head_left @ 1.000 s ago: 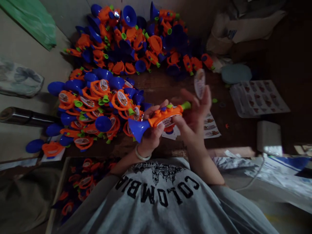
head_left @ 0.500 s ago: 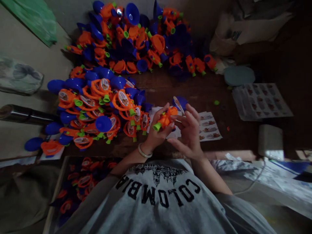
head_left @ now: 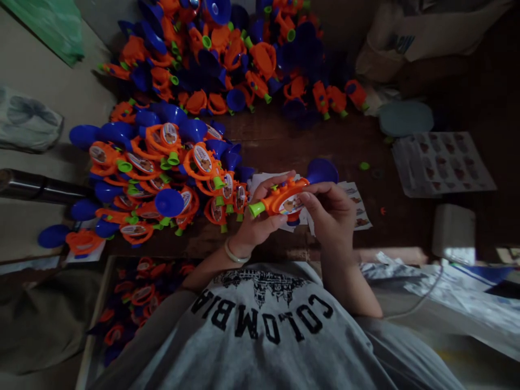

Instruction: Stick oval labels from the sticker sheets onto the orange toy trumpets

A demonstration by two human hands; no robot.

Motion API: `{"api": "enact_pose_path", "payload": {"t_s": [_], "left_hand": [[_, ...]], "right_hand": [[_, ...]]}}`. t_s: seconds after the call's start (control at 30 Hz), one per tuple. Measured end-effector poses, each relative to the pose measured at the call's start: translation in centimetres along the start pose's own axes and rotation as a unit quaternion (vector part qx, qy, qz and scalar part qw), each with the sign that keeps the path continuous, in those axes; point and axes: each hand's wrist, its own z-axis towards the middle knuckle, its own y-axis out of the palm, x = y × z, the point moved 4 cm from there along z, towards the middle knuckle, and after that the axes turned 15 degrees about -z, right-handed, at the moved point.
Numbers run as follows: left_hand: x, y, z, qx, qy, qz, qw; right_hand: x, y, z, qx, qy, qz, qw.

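In front of my shirt, an orange toy trumpet [head_left: 280, 199] with a blue bell and lime-green mouthpiece is held between both hands. My left hand [head_left: 260, 225] grips it from the mouthpiece side, fingers behind and thumb below. An oval picture sticker [head_left: 291, 203] lies against the trumpet's near side. My right hand [head_left: 333, 214] closes on the bell side, its thumb pressing the sticker's right edge and its fingers behind the body. Under the hands, sheets of stickers [head_left: 361, 208] are spread on the table, partly covered.
Stickered trumpets [head_left: 162, 157] are heaped on the left; trumpets without visible stickers [head_left: 227, 59] pile up at the back. A box of more trumpets [head_left: 140, 298] stands lower left. To the right are sticker sheets [head_left: 444, 162], a light-blue lid-like object [head_left: 406, 118] and a white box [head_left: 454, 233].
The sticker, which was at my right hand's fingers, is now against the trumpet's side. My right hand has closed onto the trumpet, and the trumpet has turned its side toward me.
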Motion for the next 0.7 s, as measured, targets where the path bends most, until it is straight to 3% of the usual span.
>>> {"api": "enact_pose_path", "payload": {"t_s": [0.47, 0.7], "left_hand": [[0.7, 1.3, -0.1, 0.013, -0.011, 0.012, 1.000], [0.6, 1.3, 0.0, 0.012, 0.023, 0.009, 1.000]], "right_hand": [[-0.9, 0.2, -0.7, 0.036, -0.060, -0.056, 0.996], [-0.7, 0.3, -1.0, 0.043, -0.083, -0.086, 0.992]]}}
